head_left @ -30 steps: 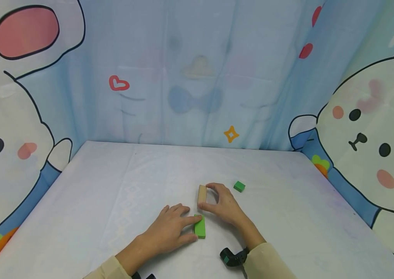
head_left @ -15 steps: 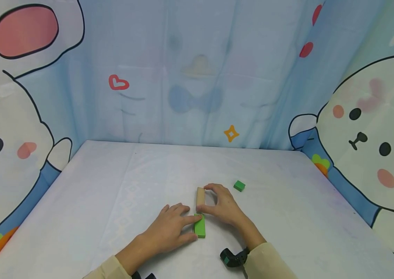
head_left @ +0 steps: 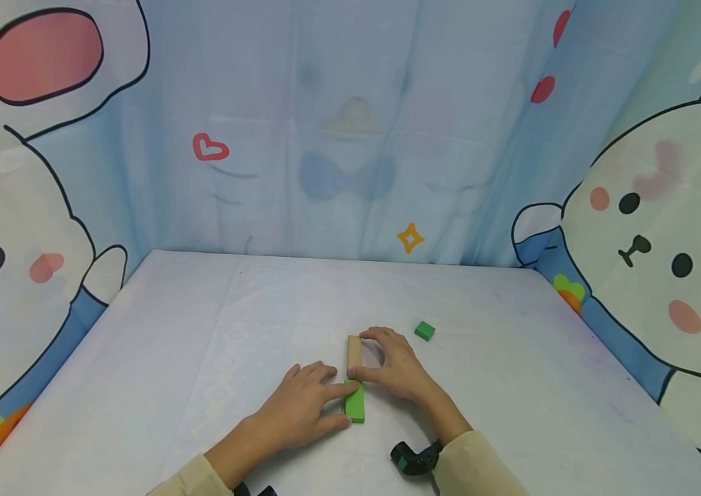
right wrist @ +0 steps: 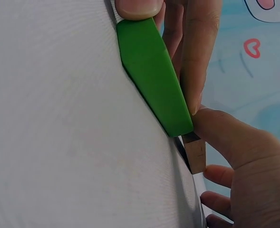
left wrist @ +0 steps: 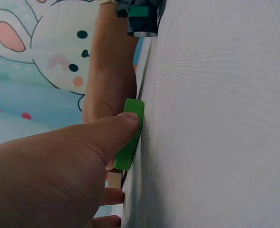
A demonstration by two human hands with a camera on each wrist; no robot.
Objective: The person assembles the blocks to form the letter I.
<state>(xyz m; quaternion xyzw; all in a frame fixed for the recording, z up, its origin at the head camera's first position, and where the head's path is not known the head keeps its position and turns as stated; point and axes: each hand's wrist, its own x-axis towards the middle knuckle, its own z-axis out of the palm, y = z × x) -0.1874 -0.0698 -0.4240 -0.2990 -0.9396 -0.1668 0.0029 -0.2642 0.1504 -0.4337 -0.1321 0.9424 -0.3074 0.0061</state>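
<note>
A green block (head_left: pixel 355 405) lies on the table, long side pointing away from me. My left hand (head_left: pixel 301 411) holds it between thumb and index finger; in the left wrist view the thumb presses the green block (left wrist: pixel 130 151). Directly beyond it, end to end, a natural wood block (head_left: pixel 354 353) is pinched by my right hand (head_left: pixel 396 365), thumb at its near end and fingers at the far end. The right wrist view has the wood block (right wrist: pixel 195 156) close against the green block (right wrist: pixel 149 76); whether they touch is hard to tell.
A small dark green block (head_left: pixel 425 331) lies beyond my right hand, to its right. White cloth covers the table (head_left: pixel 251 303). A printed curtain (head_left: pixel 338 138) hangs behind the far edge. A black wrist device (head_left: pixel 414 458) sits under my right forearm.
The wood block has slid toward me and slightly left, up to the green block's far end, with my right hand. My left hand and the green block stay almost still.
</note>
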